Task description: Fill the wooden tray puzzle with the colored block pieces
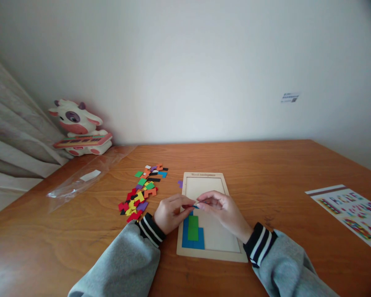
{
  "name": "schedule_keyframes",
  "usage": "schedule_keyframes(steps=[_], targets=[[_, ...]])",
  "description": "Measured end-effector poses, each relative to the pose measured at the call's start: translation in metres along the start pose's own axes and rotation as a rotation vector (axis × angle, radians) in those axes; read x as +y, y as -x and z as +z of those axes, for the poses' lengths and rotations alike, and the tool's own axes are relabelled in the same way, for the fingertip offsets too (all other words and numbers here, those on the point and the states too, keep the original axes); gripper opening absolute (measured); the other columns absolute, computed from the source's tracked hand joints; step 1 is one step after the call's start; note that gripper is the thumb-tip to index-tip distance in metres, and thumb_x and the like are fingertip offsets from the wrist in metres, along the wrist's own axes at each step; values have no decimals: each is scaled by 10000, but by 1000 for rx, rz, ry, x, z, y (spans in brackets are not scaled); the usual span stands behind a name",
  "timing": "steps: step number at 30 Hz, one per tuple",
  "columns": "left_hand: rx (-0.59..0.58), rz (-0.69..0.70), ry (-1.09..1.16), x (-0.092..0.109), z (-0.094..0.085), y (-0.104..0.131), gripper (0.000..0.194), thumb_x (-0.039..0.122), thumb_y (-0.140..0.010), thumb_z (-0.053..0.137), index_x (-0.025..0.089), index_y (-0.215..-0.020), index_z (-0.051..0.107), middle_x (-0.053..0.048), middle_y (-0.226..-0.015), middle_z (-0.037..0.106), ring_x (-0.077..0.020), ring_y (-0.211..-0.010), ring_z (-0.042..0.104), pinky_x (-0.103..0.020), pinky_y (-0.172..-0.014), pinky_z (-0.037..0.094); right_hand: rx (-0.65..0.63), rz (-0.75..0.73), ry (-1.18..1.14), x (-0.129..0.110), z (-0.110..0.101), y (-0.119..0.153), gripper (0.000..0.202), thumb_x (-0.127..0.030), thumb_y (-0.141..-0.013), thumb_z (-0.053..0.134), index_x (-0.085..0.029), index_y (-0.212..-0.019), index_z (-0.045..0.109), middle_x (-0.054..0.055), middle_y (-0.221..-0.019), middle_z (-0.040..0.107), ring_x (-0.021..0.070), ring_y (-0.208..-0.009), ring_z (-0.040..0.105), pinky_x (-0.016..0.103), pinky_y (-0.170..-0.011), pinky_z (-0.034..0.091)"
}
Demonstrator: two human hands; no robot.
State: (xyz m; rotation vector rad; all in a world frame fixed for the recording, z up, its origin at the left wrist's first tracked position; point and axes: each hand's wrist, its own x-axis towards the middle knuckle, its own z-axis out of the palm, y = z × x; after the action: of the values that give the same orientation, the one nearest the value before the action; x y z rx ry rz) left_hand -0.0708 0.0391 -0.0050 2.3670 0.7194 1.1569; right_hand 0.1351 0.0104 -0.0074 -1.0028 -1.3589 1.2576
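A pale wooden puzzle board (212, 256) lies flat on the table under both hands. In its lower left corner sit blue pieces (193, 244) with a green piece (193, 229) fitted among them. Above the board, my left hand (174, 211) and my right hand (221, 208) meet, thumbs and fingertips pinched on a small blue puzzle piece (196, 206). Fingers cover most of that piece, so its shape is hidden. A purple piece (180, 184) pokes out at the board's upper left edge.
Loose coloured puzzle pieces (141, 196) are heaped left of the board. Farther left lies a clear plastic bag (77, 183), with a toy cow with a keyboard (82, 128) behind it. A printed sheet (352, 214) rests at the right. A wall closes off the back.
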Motion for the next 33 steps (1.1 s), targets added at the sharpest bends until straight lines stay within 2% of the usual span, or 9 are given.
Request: schedule_keyframes(steps=[3,5,9,12,15,18,25,31,33], targets=[[-2,64,-31,-1,-1,0,131,148,-889,614,182,-970,711,-60,-900,720,-127,-797,692,-221,-731,584,-12,-22,57,-3,-2,0,372,-545,-871,606,-188,-906,706,77,-965,712,191,-888,665,331,-797,553],[17,99,-48,-1,-2,0,136,129,-888,609,183,-957,713,-61,-901,715,-123,-797,691,-216,-732,585,-26,35,72,-3,-3,0,457,-594,-907,511,-181,-945,705,87,-981,709,178,-823,665,323,-734,556],[16,164,-54,-1,-3,0,161,98,-883,602,189,-977,698,-58,-916,708,-121,-825,687,-216,-752,583,-129,186,40,-3,-4,-1,478,-608,-835,609,-169,-1005,689,80,-961,714,170,-762,669,318,-693,558],[-27,207,-60,-2,-3,0,169,96,-886,591,202,-982,681,-55,-954,702,-126,-864,682,-225,-770,578,-153,209,1,-1,-5,-2,452,-551,-783,699,-172,-1029,684,60,-923,717,173,-805,666,316,-733,553],[-76,170,-130,-3,-5,0,228,139,-887,590,196,-1104,633,-77,-1016,692,-163,-924,664,-289,-814,575,-107,164,47,5,-5,-1,405,-504,-775,720,-173,-1007,684,49,-900,717,174,-815,662,318,-754,547],[-164,140,-224,-4,-11,0,313,234,-886,601,178,-1194,588,-99,-1039,688,-211,-954,641,-365,-848,558,-47,113,186,10,-6,-1,335,-473,-801,696,-170,-945,692,54,-877,725,180,-797,667,321,-747,544],[-340,159,-272,-7,-18,1,528,560,-761,703,172,-1114,644,-97,-968,703,-233,-898,629,-376,-825,534,-61,-57,614,8,-7,2,169,-362,-873,655,-210,-905,720,41,-850,703,169,-720,644,297,-662,514],[-348,177,-249,-7,-16,0,507,580,-751,708,175,-1053,670,-91,-921,699,-215,-853,627,-346,-786,529,-98,-106,698,12,-7,5,211,-402,-867,670,-225,-977,707,56,-938,623,194,-819,632,314,-696,525],[-350,178,-244,-7,-16,0,477,565,-758,708,179,-1035,674,-89,-913,696,-210,-849,628,-337,-781,528,-108,-113,712,12,-7,5,189,-398,-864,678,-230,-948,697,48,-931,612,194,-828,623,312,-702,520]])
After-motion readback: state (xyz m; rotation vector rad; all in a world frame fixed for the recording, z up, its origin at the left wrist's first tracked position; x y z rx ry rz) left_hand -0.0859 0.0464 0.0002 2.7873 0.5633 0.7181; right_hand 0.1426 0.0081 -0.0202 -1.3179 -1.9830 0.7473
